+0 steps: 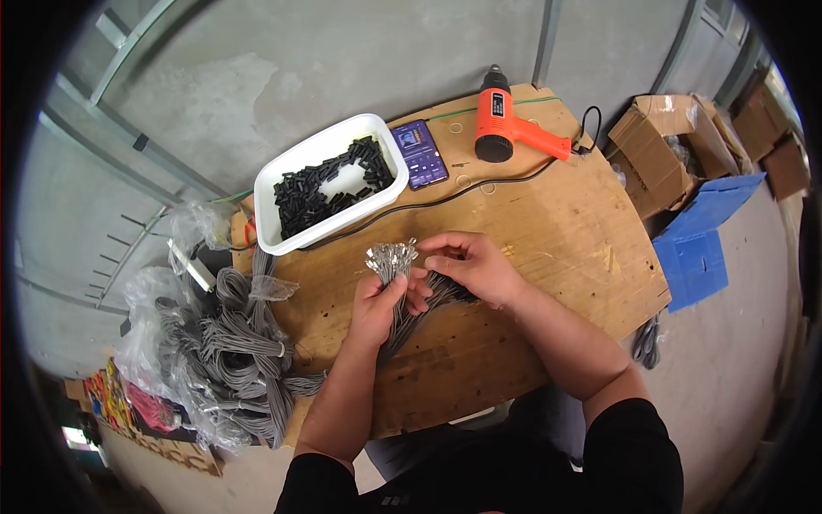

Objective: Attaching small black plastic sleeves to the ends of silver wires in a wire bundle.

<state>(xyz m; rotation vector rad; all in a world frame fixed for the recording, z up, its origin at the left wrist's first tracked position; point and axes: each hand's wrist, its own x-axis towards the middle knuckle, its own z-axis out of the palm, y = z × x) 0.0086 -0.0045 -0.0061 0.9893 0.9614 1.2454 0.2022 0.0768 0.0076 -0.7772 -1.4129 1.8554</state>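
Observation:
My left hand [378, 306] is closed around a bundle of thin grey wires [395, 267]. Their metal ends fan out above my fist, and the wires trail down onto the wooden board [548, 231]. My right hand [469, 264] pinches at the metal tips from the right, its fingers touching the top of the bundle. Just beyond the hands stands a white plastic tub [291, 163] with several small black tube pieces [321, 184] inside.
An orange heat gun [505, 120] lies at the far edge, its black cord running across the board. A phone [420, 152] sits beside the tub. Coils of grey wire [235, 351] in plastic bags pile at the left. Cardboard boxes [668, 146] and blue sheets [698, 248] are at the right.

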